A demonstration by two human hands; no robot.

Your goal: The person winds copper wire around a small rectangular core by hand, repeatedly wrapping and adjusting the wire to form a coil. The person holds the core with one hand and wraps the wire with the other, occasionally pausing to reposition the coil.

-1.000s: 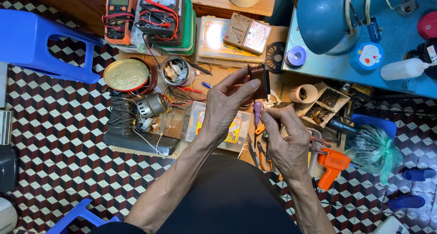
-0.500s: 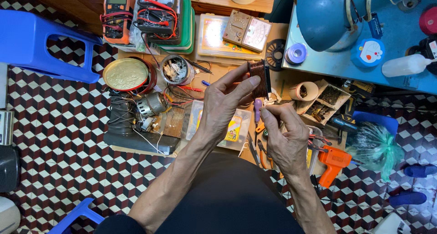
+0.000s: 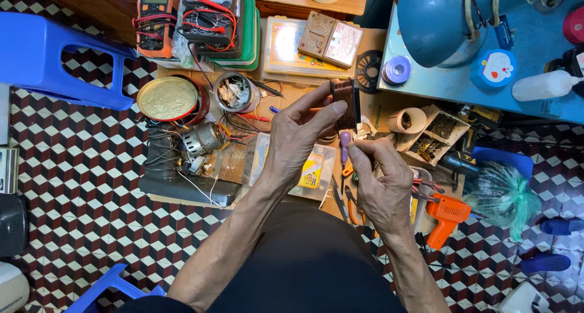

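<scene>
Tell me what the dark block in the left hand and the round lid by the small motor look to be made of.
The block pinched in the left hand looks like wound copper wire on a dark core: reddish-brown, finely ribbed, dull sheen. The round lid looks like metal, brass-toned and tarnished, with a thin raised rim; that could be just a coating. The right hand pinches something too small to judge.

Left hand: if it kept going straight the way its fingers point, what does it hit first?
The left hand already pinches the brown wire coil at its fingertips. Beyond that, up and right, the black slotted disc on the bench looks first in line, though one overhead view leaves height unclear.
</scene>
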